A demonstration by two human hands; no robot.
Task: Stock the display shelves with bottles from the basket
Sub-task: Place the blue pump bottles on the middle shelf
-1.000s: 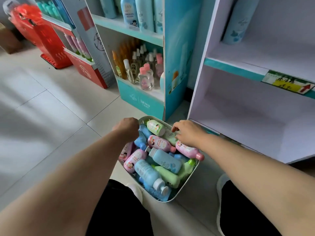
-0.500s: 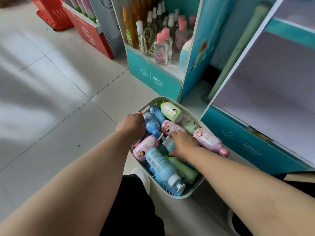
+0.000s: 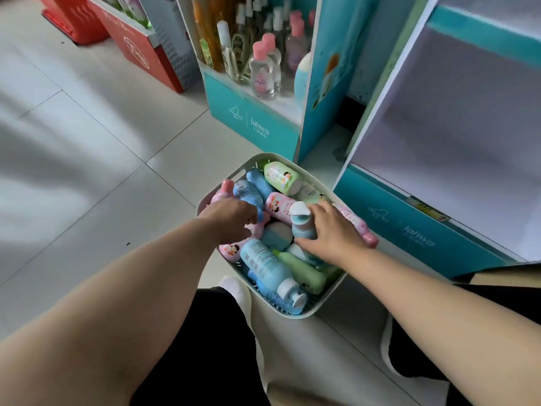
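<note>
A pale basket [image 3: 234,174] on the floor holds several pink, blue and green bottles lying on their sides. My right hand [image 3: 333,234] grips a light-blue pump bottle with a white cap [image 3: 301,219] and holds it upright above the pile. My left hand [image 3: 229,218] reaches in at the basket's left side, its fingers curled over the lower end of a blue bottle [image 3: 248,193]. A green bottle [image 3: 282,177] lies at the far end, and a large blue pump bottle [image 3: 268,266] lies at the near end. The bare white shelf [image 3: 439,148] of a teal display stands just right of the basket.
A teal display stand [image 3: 254,124] behind the basket carries clear bottles with pink caps [image 3: 263,71] and spray bottles. A red display [image 3: 146,54] stands at the far left. Tiled floor [image 3: 102,171] spreads to the left. My knees and white shoes are close behind the basket.
My right hand has closed on the light-blue pump bottle and raised it upright out of the pile. My left hand has shifted slightly right onto the blue bottle. The view tilted down.
</note>
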